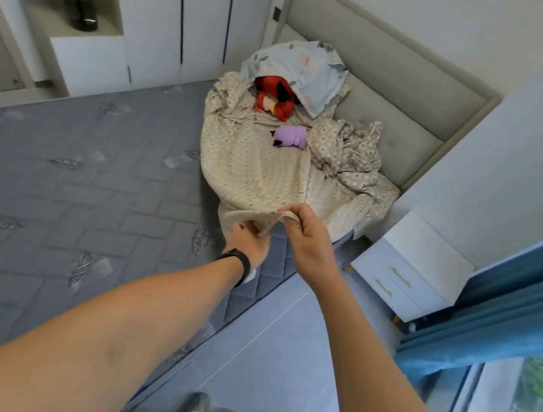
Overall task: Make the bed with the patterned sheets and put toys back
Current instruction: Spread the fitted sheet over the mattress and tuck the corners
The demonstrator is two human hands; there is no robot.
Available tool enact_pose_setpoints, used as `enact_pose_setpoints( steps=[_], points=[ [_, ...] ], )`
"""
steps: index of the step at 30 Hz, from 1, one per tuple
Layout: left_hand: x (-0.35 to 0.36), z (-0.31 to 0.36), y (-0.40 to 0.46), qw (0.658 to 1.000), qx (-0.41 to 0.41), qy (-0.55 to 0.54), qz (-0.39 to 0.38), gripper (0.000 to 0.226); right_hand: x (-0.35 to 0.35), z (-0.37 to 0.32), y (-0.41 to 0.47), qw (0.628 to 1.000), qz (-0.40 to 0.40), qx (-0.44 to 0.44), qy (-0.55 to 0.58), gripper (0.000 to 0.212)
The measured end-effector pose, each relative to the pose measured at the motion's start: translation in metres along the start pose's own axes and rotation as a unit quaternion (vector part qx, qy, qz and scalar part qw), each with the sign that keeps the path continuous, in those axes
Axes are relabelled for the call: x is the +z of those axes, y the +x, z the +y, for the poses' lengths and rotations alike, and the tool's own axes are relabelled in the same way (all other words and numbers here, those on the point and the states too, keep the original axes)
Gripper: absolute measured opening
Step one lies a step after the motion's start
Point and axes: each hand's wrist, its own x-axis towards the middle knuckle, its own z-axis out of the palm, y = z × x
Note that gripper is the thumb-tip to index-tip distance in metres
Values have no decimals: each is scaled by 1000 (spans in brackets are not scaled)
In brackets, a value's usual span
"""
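Both hands are on the near edge of the crumpled beige diamond-patterned sheet [260, 173]: the right hand [307, 241] pinches the hem, and the left hand [251, 243] grips it just beside. The rest is bunched toward the headboard, so I'd guess the pull comes back toward the person, over the bare grey quilted mattress [69, 186] on the left.
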Motion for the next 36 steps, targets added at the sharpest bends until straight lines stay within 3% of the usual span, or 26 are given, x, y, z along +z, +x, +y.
enact_pose_setpoints(
  steps=[3,6,10,12,16,18,21,24,26,29,32,36],
  points=[
    [-18,-15,29,998,29,56,5,33,-33,7,1,998,61,-1,21,15],
    [-40,-32,47,997,54,15,44,14,-58,21,2,989,145,20,30,15],
    [-67,-51,44,994,97,-14,38,20,-61,63,12,942,313,118,8,14],
    [-78,-62,36,995,98,-24,4,18,-44,76,15,919,342,197,13,30],
    [-111,-92,14,995,77,-4,-56,16,31,85,10,910,268,307,81,48],
    [-128,-112,4,995,83,23,-59,17,74,88,6,906,147,372,137,60],
    [-155,-141,-17,994,87,51,-40,16,139,80,-10,844,-80,471,246,73],
    [-175,-163,-38,989,91,94,-63,32,196,55,-26,796,-202,469,325,67],
    [-185,-182,-48,983,95,130,-87,31,228,44,-30,805,-179,461,328,43],
    [-216,-217,-60,971,130,164,-115,6,272,23,-36,823,-123,451,323,18],
    [-253,-254,-65,952,156,227,-134,31,310,-4,-54,811,-83,438,378,24],
    [-293,-306,-53,934,137,313,-100,37,365,-44,-82,773,-41,419,475,33]
  ],
)
